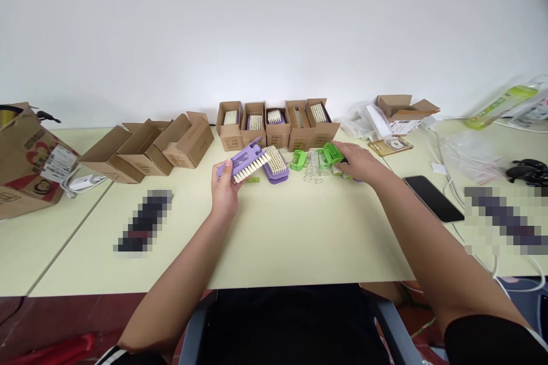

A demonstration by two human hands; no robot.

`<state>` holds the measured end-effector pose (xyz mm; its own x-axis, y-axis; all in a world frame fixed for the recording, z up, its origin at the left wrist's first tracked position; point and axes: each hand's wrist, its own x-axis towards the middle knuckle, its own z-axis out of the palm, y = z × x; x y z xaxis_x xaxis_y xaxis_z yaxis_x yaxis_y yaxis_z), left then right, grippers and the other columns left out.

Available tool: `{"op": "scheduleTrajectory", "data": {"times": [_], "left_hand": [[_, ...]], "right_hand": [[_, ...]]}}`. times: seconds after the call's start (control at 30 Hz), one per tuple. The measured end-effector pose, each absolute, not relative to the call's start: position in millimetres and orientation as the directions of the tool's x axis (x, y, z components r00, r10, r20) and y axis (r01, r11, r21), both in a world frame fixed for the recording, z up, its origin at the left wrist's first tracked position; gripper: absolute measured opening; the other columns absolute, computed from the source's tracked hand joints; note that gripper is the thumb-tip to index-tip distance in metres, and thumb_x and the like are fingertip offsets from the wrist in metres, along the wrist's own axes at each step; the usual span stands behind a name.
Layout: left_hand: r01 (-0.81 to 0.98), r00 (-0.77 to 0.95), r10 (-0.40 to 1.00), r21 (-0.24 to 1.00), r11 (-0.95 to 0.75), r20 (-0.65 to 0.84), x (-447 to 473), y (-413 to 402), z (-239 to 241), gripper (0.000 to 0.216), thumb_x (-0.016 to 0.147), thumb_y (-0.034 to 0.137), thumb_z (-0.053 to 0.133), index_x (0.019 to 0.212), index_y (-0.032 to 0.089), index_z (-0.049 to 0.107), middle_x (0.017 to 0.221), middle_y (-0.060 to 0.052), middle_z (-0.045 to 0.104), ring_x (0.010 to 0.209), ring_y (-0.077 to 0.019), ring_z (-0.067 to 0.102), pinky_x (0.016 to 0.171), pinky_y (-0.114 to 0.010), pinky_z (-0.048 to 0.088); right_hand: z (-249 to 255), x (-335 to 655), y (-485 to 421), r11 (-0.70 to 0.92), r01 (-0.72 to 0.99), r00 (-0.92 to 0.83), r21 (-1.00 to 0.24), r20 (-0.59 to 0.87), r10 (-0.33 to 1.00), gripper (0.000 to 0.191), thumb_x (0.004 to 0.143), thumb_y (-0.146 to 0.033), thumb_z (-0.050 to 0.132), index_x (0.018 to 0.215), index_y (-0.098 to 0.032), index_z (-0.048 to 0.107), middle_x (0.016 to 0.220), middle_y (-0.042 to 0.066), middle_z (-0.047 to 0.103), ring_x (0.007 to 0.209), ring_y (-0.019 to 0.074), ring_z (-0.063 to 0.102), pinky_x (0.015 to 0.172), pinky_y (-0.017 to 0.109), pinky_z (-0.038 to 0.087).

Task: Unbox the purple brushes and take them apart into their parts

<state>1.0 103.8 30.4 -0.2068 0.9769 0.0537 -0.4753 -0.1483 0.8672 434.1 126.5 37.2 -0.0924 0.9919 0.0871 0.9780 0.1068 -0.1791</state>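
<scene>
Here, cardboard boxes (230,137) line a cream table (299,239) against a white wall (274,28).

The brush (242,158) is lilac, its bristles (252,168) cream in neat rows; the pieces (298,160) beside it are bright green, the boxes (188,141) plain brown, the tabletop (299,239) pale yellow.

The left hand (225,189) grips a purple bristle brush (245,161) near the centre of the frame, just beside a second purple brush (276,168) lying bristles up. The right hand (358,162) rests over a green plastic part (333,154), with metal wire rings (312,178) to its left. 5 open cardboard boxes (230,138) holding brushes stand along the far edge of the pale table (299,239), upper centre.
</scene>
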Motion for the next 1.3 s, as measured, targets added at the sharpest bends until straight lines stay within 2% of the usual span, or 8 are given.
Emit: {"op": "scheduleTrajectory", "data": {"times": [0.1,0.23,0.3,0.43,0.63,0.87,1.1,1.3], "left_hand": [[-0.479,-0.265,0.964,0.863,-0.158,0.029,-7,113,28,0.048,0.092,0.064,0.084,0.111,0.024,0.065,0.13,-0.008,0.078,0.117,-0.0243,0.077,0.092,-0.039,0.068],[-0.433,-0.327,0.945,0.886,-0.166,0.018,-21,128,22,0.052,0.092,0.067,0.082,0.119,0.024,0.072,0.133,-0.01,0.079,0.121,-0.0255,0.078,0.092,-0.035,0.067],[-0.407,-0.357,0.934,0.895,-0.181,0.026,-27,134,19,0.05,0.091,0.065,0.082,0.119,0.024,0.075,0.13,-0.009,0.081,0.119,-0.0242,0.079,0.09,-0.031,0.066],[-0.425,-0.364,0.931,0.894,-0.142,-0.026,-34,141,18,0.046,0.093,0.061,0.082,0.12,0.024,0.076,0.125,-0.008,0.082,0.11,-0.0225,0.081,0.083,-0.028,0.066],[-0.52,-0.201,0.962,0.853,0.054,-0.183,-37,142,25,0.041,0.097,0.059,0.075,0.119,0.025,0.074,0.109,-0.007,0.082,0.084,-0.021,0.08,0.069,-0.033,0.071],[-0.611,0.075,0.98,0.768,0.191,-0.184,-39,138,34,0.076,0.093,0.088,0.064,0.133,0.024,0.073,0.111,-0.011,0.081,0.075,-0.0205,0.08,0.06,-0.029,0.071],[-0.665,0.096,0.984,0.726,0.177,-0.152,-38,134,37,0.059,0.098,0.073,0.072,0.133,0.025,0.074,0.128,-0.011,0.079,0.099,-0.0233,0.082,0.083,-0.036,0.075],[-0.651,-0.022,0.991,0.754,0.088,-0.135,-43,141,30,0.071,0.092,0.085,0.07,0.129,0.025,0.075,0.125,-0.011,0.078,0.105,-0.0253,0.081,0.086,-0.036,0.075]], "right_hand": [[34,425,114,0.106,0.963,-0.063,-0.249,0.175,0.983,0.084,0.101,-0.045,0.064,0.177,-0.024,0.037,0.18,0.017,0.043,0.167,0.0452,0.038,0.133,0.068,0.036],[26,405,94,0.199,0.856,0.0,-0.477,0.385,0.923,0.085,0.104,-0.053,0.065,0.179,-0.027,0.033,0.171,0.017,0.053,0.16,0.0425,0.047,0.132,0.065,0.04],[20,397,86,0.23,0.784,0.086,-0.576,0.469,0.879,0.083,0.104,-0.054,0.066,0.177,-0.029,0.035,0.164,0.016,0.06,0.153,0.0406,0.055,0.129,0.065,0.044],[12,393,81,0.291,0.698,0.156,-0.655,0.535,0.83,0.071,0.104,-0.051,0.068,0.17,-0.032,0.049,0.152,0.013,0.069,0.142,0.0363,0.065,0.126,0.062,0.049],[9,402,88,0.303,0.538,0.316,-0.787,0.521,0.793,0.056,0.104,-0.05,0.067,0.157,-0.032,0.064,0.134,0.01,0.075,0.122,0.0314,0.075,0.115,0.057,0.059],[7,403,89,0.319,0.45,0.343,-0.834,0.491,0.801,0.052,0.103,-0.052,0.068,0.152,-0.034,0.067,0.126,0.008,0.076,0.113,0.0301,0.077,0.108,0.056,0.064],[6,396,89,0.339,0.34,0.321,-0.877,0.447,0.835,0.048,0.102,-0.053,0.072,0.145,-0.033,0.072,0.119,0.008,0.076,0.099,0.0274,0.078,0.103,0.055,0.066],[3,397,89,0.29,0.343,0.35,-0.893,0.408,0.843,0.049,0.1,-0.057,0.073,0.143,-0.033,0.073,0.121,0.008,0.077,0.09,0.0256,0.077,0.098,0.055,0.068]]}}
